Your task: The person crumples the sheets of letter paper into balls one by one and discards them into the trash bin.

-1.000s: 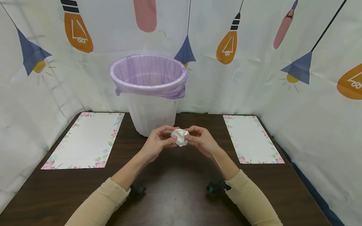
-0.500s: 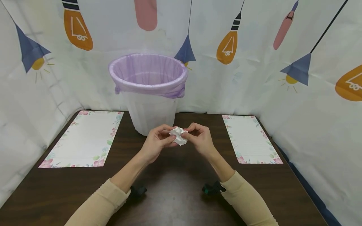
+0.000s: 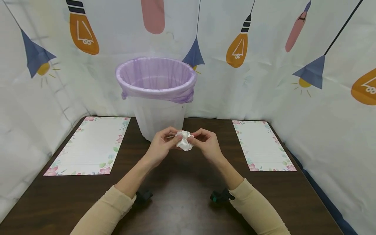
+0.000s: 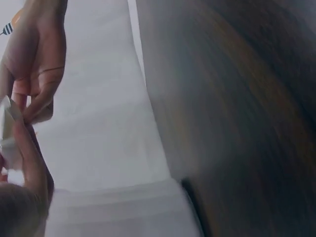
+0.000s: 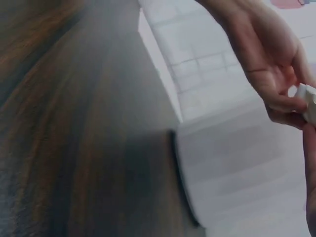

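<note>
A crumpled white paper ball (image 3: 185, 142) is held up between both hands over the dark table. My left hand (image 3: 160, 145) pinches its left side, the thumb lying across the front. From the other side my right hand (image 3: 208, 143) pinches it between thumb and curled fingers. In the left wrist view part of the paper (image 4: 10, 121) shows at the left edge, between the two hands. The right wrist view has the paper (image 5: 310, 106) cut off at its right edge. Just behind the hands stands a white bin (image 3: 158, 116) with a purple liner (image 3: 155, 93) folded over its rim.
Two flower-bordered white sheets lie on the table (image 3: 182, 202): a left sheet (image 3: 91, 145) and a right sheet (image 3: 262, 145). A printed white curtain (image 3: 264, 81) encloses the back and sides. Dark wrist cameras sit below both sleeves.
The right hand has shifted its grip, its fingers now more bent at the paper's edge. The left thumb has risen a little on the paper. The paper ball has moved slightly left.
</note>
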Demonstrator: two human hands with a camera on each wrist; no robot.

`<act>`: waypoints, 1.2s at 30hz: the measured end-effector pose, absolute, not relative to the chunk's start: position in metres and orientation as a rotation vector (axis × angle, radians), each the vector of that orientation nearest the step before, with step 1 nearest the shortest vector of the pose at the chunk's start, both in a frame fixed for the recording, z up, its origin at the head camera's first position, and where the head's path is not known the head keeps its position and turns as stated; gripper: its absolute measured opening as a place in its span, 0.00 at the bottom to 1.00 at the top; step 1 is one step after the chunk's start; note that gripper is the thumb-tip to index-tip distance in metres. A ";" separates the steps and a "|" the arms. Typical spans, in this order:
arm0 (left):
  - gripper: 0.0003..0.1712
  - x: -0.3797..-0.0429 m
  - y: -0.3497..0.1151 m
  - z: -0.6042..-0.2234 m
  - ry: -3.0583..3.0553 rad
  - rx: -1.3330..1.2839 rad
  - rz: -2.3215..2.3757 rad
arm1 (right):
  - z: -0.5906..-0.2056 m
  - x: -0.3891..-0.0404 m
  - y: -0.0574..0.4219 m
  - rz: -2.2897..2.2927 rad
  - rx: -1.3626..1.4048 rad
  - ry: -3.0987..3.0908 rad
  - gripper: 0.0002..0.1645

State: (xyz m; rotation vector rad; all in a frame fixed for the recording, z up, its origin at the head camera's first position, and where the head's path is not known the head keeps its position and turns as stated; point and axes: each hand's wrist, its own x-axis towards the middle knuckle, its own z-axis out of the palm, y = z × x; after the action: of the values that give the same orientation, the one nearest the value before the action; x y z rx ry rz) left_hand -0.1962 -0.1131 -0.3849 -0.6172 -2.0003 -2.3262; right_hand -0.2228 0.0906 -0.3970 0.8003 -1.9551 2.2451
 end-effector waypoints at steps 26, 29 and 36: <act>0.10 -0.199 -0.111 -0.391 -2.035 -0.441 -2.194 | -0.401 -0.226 0.098 1.061 1.368 -2.031 0.47; 0.10 -0.199 -0.111 -0.391 -2.027 -0.446 -2.184 | -0.399 -0.227 0.095 1.021 1.365 -2.026 0.42; 0.08 -0.201 -0.107 -0.390 -2.007 -0.494 -2.148 | -0.399 -0.228 0.093 1.009 1.268 -1.997 0.31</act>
State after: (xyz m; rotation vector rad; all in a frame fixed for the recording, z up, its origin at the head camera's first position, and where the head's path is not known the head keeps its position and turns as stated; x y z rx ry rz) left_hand -0.2009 -0.1067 -0.3900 -0.4938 -2.0072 -2.1484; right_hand -0.2281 0.0931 -0.3992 1.2683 -1.9965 1.0085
